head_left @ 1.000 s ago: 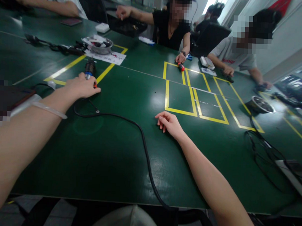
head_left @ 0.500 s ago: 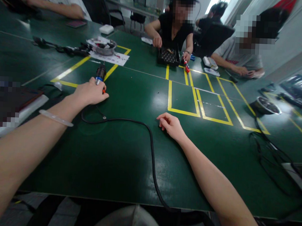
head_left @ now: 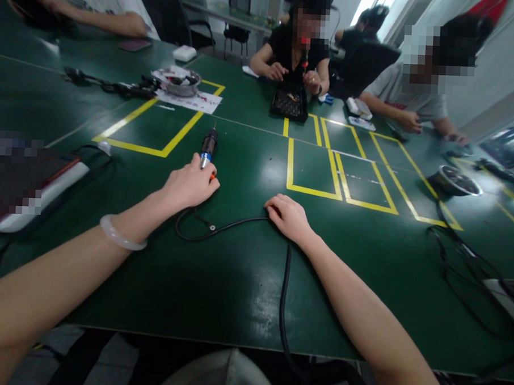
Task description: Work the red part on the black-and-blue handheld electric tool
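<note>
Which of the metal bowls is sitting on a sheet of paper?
The left bowl rests on a white sheet; the right bowl shows none beneath it.

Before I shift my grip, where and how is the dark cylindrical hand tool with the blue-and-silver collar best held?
I'd take the dark cylindrical hand tool behind its collar, from above and the near side, where the left hand is. The thin tip points away, and black cable lies on the near side, so that should keep fingers off the tip.
</note>
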Available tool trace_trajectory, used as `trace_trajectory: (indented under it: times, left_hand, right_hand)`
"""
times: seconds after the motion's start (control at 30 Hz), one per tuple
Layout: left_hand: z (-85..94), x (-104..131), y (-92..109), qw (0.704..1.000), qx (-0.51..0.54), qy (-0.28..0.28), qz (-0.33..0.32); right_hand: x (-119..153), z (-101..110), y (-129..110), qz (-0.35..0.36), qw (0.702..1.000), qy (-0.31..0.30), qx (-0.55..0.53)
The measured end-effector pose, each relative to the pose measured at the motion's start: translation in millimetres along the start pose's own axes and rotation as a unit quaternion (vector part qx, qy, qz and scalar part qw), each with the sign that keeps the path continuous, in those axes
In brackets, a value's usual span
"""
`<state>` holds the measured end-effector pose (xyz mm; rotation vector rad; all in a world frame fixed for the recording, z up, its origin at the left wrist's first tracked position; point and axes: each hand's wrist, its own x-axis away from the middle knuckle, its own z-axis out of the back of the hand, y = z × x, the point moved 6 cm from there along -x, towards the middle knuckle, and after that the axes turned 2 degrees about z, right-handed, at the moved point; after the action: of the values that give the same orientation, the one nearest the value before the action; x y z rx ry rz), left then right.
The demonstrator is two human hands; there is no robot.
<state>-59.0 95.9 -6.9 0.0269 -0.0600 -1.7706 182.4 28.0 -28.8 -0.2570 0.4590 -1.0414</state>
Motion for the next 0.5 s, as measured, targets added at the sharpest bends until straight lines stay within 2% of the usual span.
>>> trace_trajectory:
  times: [0.23, 0.4, 0.5]
  left_hand:
    - [0.3, 27, 65, 0.999, 0.018, -0.004, -0.042]
    - [-2.7, 36, 108, 0.996, 0.051, -0.003, -0.075]
    - [-4.7, 40, 126, 0.991, 0.092, -0.004, -0.095]
  right_hand:
    - [0, 0, -1, -0.039, 0.994, -0.021, -0.104]
    - [1, -2, -10, -0.044, 0.98, 0.001, -0.194]
    - [3, -3, -7, -0.05, 0.974, 0.023, -0.218]
